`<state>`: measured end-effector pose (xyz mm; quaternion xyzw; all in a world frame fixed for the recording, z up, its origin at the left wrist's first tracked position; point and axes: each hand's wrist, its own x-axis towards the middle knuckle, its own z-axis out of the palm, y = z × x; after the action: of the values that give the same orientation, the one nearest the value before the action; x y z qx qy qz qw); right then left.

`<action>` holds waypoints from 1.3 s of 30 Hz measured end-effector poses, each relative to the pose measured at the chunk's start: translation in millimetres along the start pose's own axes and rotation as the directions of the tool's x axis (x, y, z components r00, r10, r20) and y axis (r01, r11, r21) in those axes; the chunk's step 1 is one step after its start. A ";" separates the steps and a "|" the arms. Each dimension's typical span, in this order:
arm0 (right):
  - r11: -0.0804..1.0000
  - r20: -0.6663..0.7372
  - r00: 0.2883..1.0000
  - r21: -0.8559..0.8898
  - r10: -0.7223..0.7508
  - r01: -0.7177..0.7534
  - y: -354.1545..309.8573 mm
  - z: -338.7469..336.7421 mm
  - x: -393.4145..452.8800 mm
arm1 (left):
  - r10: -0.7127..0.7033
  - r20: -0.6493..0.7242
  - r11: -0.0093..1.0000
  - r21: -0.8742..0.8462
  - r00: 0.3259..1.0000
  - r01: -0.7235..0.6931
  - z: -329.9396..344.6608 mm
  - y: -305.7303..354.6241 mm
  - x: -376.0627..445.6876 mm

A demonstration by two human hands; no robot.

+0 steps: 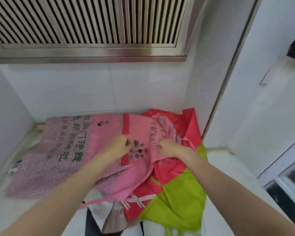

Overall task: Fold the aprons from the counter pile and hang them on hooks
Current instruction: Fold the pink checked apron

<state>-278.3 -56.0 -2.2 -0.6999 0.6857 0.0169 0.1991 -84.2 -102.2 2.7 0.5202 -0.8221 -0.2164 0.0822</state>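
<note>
Fingers of left hand (118, 145) and right hand (167, 147) curled, pinching the pink apron (138, 133) atop the pile. Near: green apron (179, 198), red apron (170, 169). Left: checked apron (46, 160) flat on counter (228, 167). Far: vent grille (85, 23).

White tiled alcove: far wall (95, 86) and left wall (5, 106) both plain white tile. Steel louvred vent panel (85, 23) up top with a brushed metal frame. Pale tabletop (228, 167), grimy along the far-left seam. White pillar (255, 99) on the right, metal edge strip. Dark glass-fronted unit (289, 183) near right. Flat, even light.
</note>
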 end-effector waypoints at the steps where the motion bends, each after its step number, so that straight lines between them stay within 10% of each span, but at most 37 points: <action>1: 0.999 0.067 0.997 0.037 0.034 -0.036 -14.6 22.8 11.8 | -0.045 0.048 0.999 0.002 0.998 0.045 5.9 -32.0 -10.5; 5: 0.907 0.200 0.952 0.311 0.231 -0.285 -22.0 74.5 31.5 | -0.070 0.162 0.997 0.033 0.984 0.065 23.9 -75.9 -31.2; 9: 0.550 0.266 0.886 0.706 0.380 -0.447 -29.0 91.4 42.5 | -0.041 0.168 0.999 0.000 0.985 0.042 29.2 -85.4 -32.5; 12: 0.195 0.239 0.867 0.916 0.438 -0.351 -37.0 77.7 45.9 | -0.032 0.167 0.998 -0.048 0.985 0.040 28.0 -74.1 -22.8; 15: 0.064 0.135 0.938 0.984 0.319 -0.163 -56.2 51.1 52.9 | -0.030 0.128 0.994 -0.098 0.991 0.043 25.1 -50.3 -7.8; 21: 0.444 -0.164 0.985 0.879 -0.059 0.173 -87.0 -11.5 60.7 | -0.220 -0.274 0.969 -0.176 0.936 0.176 -10.3 -23.3 25.9; 26: 0.904 -0.236 0.969 0.427 0.077 0.032 -47.7 -7.2 75.8 | -0.086 -0.018 0.969 -0.235 0.996 0.080 -71.1 -39.9 39.2; 31: 0.976 -0.037 0.989 0.175 0.141 -0.133 -62.2 21.1 100.5 | 0.053 0.174 0.948 -0.319 0.983 0.006 -129.6 -49.8 18.5; 34: 0.970 -0.327 0.931 0.226 0.162 -0.090 -94.9 1.0 99.6 | 0.030 -0.016 0.942 -0.333 0.999 -0.033 -179.9 -46.5 -0.1; 39: 0.768 -0.502 0.816 0.629 0.287 0.117 -122.8 -151.9 102.7 | -0.135 -0.515 0.856 0.370 0.846 0.362 -266.7 -59.6 -27.1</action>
<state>-191.5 -202.1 138.5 -0.5290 0.7100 -0.4161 0.2072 72.8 -171.9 217.0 0.6661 -0.7274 0.1056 0.1262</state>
